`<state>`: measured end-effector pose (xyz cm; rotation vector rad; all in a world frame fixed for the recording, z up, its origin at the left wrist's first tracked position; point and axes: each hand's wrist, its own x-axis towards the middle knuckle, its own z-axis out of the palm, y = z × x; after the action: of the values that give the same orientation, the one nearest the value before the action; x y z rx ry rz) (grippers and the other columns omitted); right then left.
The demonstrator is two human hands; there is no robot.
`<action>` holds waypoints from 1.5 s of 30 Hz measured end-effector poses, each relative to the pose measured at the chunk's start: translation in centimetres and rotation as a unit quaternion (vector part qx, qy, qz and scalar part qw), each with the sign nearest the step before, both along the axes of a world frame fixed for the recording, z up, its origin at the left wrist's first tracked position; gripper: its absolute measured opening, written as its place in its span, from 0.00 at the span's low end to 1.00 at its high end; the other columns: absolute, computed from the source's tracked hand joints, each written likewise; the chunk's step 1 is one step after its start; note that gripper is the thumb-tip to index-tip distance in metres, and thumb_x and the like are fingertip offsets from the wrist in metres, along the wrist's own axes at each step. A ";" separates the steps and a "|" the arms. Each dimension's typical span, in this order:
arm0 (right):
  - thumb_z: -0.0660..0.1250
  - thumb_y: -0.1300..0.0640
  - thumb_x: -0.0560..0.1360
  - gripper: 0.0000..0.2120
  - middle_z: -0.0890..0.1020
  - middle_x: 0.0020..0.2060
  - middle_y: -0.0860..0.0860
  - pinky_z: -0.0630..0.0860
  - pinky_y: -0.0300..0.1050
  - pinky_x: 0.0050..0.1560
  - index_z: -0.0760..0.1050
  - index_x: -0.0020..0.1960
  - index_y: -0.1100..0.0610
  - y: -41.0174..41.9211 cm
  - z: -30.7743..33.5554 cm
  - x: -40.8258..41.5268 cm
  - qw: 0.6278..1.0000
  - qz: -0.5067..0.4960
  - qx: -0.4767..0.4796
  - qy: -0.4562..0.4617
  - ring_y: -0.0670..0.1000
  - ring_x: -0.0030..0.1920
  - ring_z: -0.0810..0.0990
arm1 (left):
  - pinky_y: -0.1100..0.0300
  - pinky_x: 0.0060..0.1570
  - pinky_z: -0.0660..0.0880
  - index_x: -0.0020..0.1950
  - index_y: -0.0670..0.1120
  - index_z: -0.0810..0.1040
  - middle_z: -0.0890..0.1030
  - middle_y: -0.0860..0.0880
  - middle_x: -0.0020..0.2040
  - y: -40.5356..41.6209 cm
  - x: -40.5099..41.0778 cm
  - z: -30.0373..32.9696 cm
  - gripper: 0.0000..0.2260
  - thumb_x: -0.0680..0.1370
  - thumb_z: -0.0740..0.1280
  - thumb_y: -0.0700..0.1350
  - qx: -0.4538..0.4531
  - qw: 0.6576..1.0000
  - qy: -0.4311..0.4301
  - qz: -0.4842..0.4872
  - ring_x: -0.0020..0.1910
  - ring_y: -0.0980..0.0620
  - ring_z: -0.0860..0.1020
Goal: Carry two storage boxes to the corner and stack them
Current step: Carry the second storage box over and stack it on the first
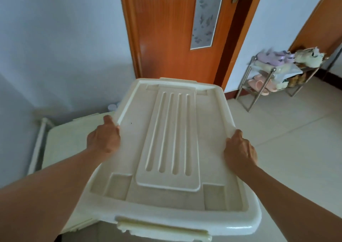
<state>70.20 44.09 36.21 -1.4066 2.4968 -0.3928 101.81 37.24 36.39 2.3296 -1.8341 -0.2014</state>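
Over by the wall corner, a person holds a lidded white storage box (166, 149) up in the air, long sides gripped. Left hand (104, 137) is clamped on the left rim, thumb on top of the lid edge, fingers curled under and out of sight. Right hand (240, 150) is wrapped round the right rim the same way. Both are gripping the box, nothing else.

A second box (68, 149), also white and lidded, sits lower down to the left, near the wall, partly hidden behind the left arm and the carried box. Looks like that is the base of the stack; the carried one is beside and above it, not yet on it.

Risks, as I judge them:
- Hands sit on the lid rim. If the fingers catch only the lid and the front latch (162, 230) is not fastened, the lid could lift off and the body drop. Can't tell if it is latched.
- The carried box blocks the view of the lower lid, so it could land off-centre and slide.
- White pipe (39, 141) stands just left of the lower box; swinging left may knock it.
- Shoe rack (273, 75) and door (175, 29) are well apart, low risk.

Contents: both lids are shut and opaque, so nothing inside is visible. The rack holds slippers, pink and purple.
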 end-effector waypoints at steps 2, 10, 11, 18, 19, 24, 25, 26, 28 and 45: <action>0.53 0.56 0.81 0.11 0.79 0.52 0.64 0.68 0.49 0.43 0.64 0.58 0.62 -1.8 0.2 2.8 1.000 0.027 -0.002 0.003 0.65 0.52 0.78 | 0.47 0.53 0.72 0.65 0.40 0.64 0.80 0.35 0.55 -0.2 3.2 0.2 0.15 0.81 0.55 0.46 -0.007 1.000 -0.005 0.027 0.56 0.36 0.79; 0.53 0.56 0.81 0.11 0.80 0.50 0.62 0.74 0.53 0.44 0.63 0.59 0.61 -8.9 0.1 12.7 0.990 0.140 -0.018 0.004 0.64 0.49 0.80 | 0.46 0.60 0.69 0.70 0.42 0.61 0.77 0.34 0.61 -0.4 13.7 0.4 0.19 0.81 0.55 0.48 0.005 0.990 0.033 0.140 0.61 0.35 0.75; 0.53 0.56 0.81 0.11 0.80 0.50 0.62 0.75 0.54 0.45 0.63 0.59 0.61 -10.0 0.0 13.8 0.988 0.153 -0.016 0.006 0.64 0.49 0.80 | 0.46 0.60 0.69 0.70 0.42 0.61 0.77 0.34 0.61 -0.4 14.8 0.3 0.19 0.81 0.55 0.49 0.006 0.987 0.036 0.158 0.61 0.35 0.75; 0.51 0.55 0.81 0.18 0.78 0.56 0.65 0.74 0.54 0.53 0.59 0.69 0.62 -16.2 -1.6 21.4 0.970 0.244 0.006 0.017 0.65 0.57 0.78 | 0.48 0.57 0.70 0.68 0.43 0.62 0.78 0.35 0.59 -0.9 20.9 -0.5 0.17 0.81 0.54 0.50 0.025 0.965 0.047 0.255 0.58 0.37 0.77; 0.51 0.55 0.81 0.20 0.77 0.57 0.65 0.74 0.54 0.54 0.58 0.70 0.61 -16.9 -1.8 22.3 0.967 0.254 0.011 0.018 0.65 0.57 0.77 | 0.48 0.57 0.70 0.68 0.43 0.61 0.78 0.36 0.60 -1.1 21.8 -0.8 0.18 0.81 0.54 0.50 0.028 0.962 0.047 0.267 0.58 0.37 0.77; 0.51 0.55 0.81 0.20 0.78 0.57 0.65 0.73 0.53 0.55 0.59 0.70 0.62 -19.8 -3.6 26.9 0.959 0.284 0.011 0.004 0.65 0.57 0.78 | 0.49 0.59 0.69 0.69 0.44 0.61 0.78 0.36 0.60 -1.9 25.5 -2.5 0.18 0.81 0.54 0.50 0.026 0.947 0.052 0.317 0.60 0.38 0.77; 0.52 0.55 0.81 0.19 0.78 0.57 0.66 0.73 0.54 0.55 0.59 0.70 0.62 -20.2 -4.1 27.9 0.958 0.286 0.011 0.001 0.65 0.57 0.78 | 0.48 0.59 0.69 0.69 0.44 0.61 0.78 0.36 0.60 -2.1 26.2 -3.0 0.18 0.81 0.54 0.50 0.024 0.945 0.051 0.322 0.60 0.37 0.77; 0.52 0.56 0.81 0.19 0.78 0.56 0.66 0.73 0.53 0.55 0.60 0.70 0.62 -20.6 -4.6 28.8 0.958 0.288 0.011 -0.003 0.65 0.56 0.78 | 0.48 0.59 0.69 0.69 0.44 0.61 0.78 0.36 0.60 -2.3 26.9 -3.5 0.18 0.81 0.54 0.50 0.023 0.943 0.052 0.328 0.60 0.37 0.77; 0.52 0.56 0.81 0.19 0.78 0.56 0.66 0.73 0.53 0.54 0.59 0.70 0.62 -21.3 -5.6 30.4 0.957 0.289 0.012 -0.012 0.65 0.56 0.78 | 0.48 0.59 0.69 0.69 0.44 0.61 0.78 0.35 0.60 -2.5 28.3 -4.8 0.19 0.81 0.54 0.50 0.023 0.939 0.055 0.338 0.59 0.37 0.77; 0.52 0.56 0.81 0.21 0.77 0.55 0.68 0.73 0.55 0.53 0.55 0.73 0.60 -23.9 -10.9 36.2 0.965 0.263 0.018 -0.004 0.67 0.54 0.78 | 0.46 0.58 0.69 0.69 0.43 0.61 0.79 0.34 0.57 -6.7 33.9 -11.2 0.18 0.81 0.55 0.48 0.008 0.947 0.056 0.316 0.57 0.35 0.77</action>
<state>106.45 20.21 25.36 -1.9574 1.9954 -0.2379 135.67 30.59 25.23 2.7053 -0.9606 -0.2505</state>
